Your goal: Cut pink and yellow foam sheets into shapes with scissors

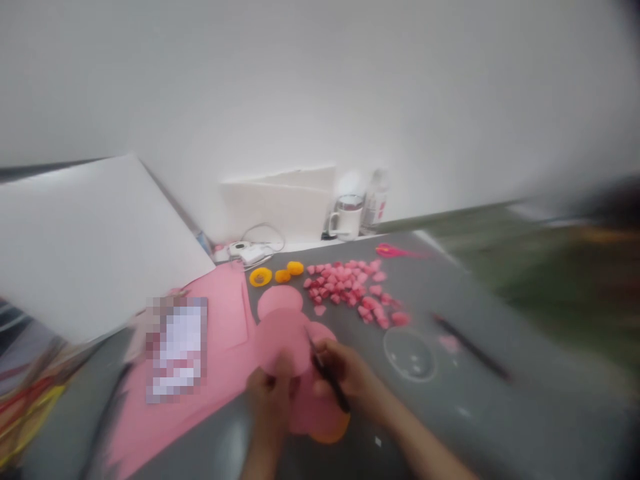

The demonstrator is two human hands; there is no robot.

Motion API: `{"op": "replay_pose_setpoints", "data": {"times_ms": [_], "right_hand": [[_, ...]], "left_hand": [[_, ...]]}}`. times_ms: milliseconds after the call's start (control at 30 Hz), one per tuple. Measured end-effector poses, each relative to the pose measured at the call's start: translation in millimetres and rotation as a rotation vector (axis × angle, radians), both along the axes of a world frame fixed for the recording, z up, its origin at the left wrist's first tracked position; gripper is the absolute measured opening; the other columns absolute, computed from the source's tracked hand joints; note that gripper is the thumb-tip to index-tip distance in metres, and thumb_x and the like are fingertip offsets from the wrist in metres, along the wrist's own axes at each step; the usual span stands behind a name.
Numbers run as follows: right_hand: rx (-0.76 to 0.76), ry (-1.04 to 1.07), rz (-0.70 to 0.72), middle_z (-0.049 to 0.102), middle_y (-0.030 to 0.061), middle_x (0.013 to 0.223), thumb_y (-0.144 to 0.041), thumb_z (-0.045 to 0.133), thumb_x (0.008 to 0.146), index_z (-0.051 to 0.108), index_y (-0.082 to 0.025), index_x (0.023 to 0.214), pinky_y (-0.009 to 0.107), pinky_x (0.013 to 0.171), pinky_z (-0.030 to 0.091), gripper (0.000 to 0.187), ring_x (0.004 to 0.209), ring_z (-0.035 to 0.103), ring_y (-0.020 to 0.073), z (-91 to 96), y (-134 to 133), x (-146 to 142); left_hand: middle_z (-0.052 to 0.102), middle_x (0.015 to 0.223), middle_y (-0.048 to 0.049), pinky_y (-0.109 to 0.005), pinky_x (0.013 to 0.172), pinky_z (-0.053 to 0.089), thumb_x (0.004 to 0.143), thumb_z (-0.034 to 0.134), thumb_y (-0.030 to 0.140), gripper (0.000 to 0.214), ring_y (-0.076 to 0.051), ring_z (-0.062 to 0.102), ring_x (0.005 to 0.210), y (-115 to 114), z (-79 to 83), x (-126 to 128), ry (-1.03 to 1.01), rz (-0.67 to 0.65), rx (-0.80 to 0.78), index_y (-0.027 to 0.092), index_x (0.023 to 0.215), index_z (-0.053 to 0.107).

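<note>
My left hand (273,393) pinches a pink paper circle (283,337) by its near edge, thumb on top. In my right hand (347,373) is a pair of scissors (330,381) with dark handles, its thin blade at the circle's right edge. Motion blur hides whether the blade is in the paper. Other pink circles (280,300) lie behind and under the held one. An orange disc (333,432) peeks out below my hands. Beyond them is a heap of small folded pink pieces (345,283).
Pink sheets (227,313) lie left, under a pixelated item (177,350). Orange rolls (295,268), pink scissors (395,251), a clear round lid-like disc (410,355) and a dark pencil-like stick (473,347) rest on the grey table. A white mug (347,219) stands by the wall.
</note>
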State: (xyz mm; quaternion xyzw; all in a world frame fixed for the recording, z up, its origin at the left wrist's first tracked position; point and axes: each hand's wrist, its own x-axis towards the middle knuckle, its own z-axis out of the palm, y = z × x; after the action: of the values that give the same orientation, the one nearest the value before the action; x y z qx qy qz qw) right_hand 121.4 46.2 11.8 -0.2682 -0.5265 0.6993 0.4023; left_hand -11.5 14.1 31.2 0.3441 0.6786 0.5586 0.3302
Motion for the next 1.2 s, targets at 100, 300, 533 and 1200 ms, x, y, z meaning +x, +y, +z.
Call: {"op": "replay_pose_setpoints", "data": {"times_ms": [100, 300, 533, 1200], "right_hand": [[0.025, -0.022, -0.011, 0.05, -0.0021, 0.069, -0.049, 0.077, 0.058, 0.057, -0.019, 0.088, 0.023, 0.054, 0.04, 0.047, 0.058, 0.044, 0.011, -1.7, 0.9, 0.9], [0.043, -0.054, -0.034, 0.05, -0.0027, 0.066, -0.048, 0.078, 0.057, 0.058, -0.019, 0.084, 0.022, 0.052, 0.038, 0.045, 0.057, 0.043, 0.0106, -8.0, 0.6, -1.2], [0.031, 0.035, 0.016, 0.053, -0.0013, 0.07, -0.053, 0.075, 0.058, 0.054, -0.019, 0.095, 0.026, 0.061, 0.042, 0.054, 0.061, 0.048, 0.0123, -4.5, 1.8, -2.2], [0.003, 0.145, -0.067, 0.056, -0.0012, 0.067, -0.047, 0.075, 0.063, 0.053, -0.018, 0.086, 0.021, 0.051, 0.042, 0.043, 0.056, 0.053, 0.0112, -7.5, -3.2, -10.7]], "left_hand": [[0.038, 0.036, 0.0031, -0.021, 0.038, 0.034, 0.062, 0.062, 0.046, 0.042, -0.009, 0.037, 0.038, 0.4, -6.1, -5.4, -0.009, 0.0, 0.017, 0.018, 0.039, 0.042], [0.037, 0.037, 0.0038, -0.019, 0.039, 0.031, 0.064, 0.063, 0.041, 0.038, -0.008, 0.036, 0.04, 0.2, -16.5, -9.4, -0.045, 0.02, 0.029, 0.017, 0.041, 0.043], [0.031, 0.036, 0.0034, -0.021, 0.037, 0.024, 0.063, 0.06, 0.047, 0.046, -0.008, 0.03, 0.039, 0.8, -7.7, -7.3, 0.177, -0.007, -0.017, 0.017, 0.035, 0.038], [0.034, 0.037, 0.0039, -0.021, 0.037, 0.028, 0.065, 0.06, 0.041, 0.042, -0.008, 0.032, 0.037, -2.1, -9.4, -2.6, -0.004, -0.138, -0.005, 0.019, 0.039, 0.035]]}}
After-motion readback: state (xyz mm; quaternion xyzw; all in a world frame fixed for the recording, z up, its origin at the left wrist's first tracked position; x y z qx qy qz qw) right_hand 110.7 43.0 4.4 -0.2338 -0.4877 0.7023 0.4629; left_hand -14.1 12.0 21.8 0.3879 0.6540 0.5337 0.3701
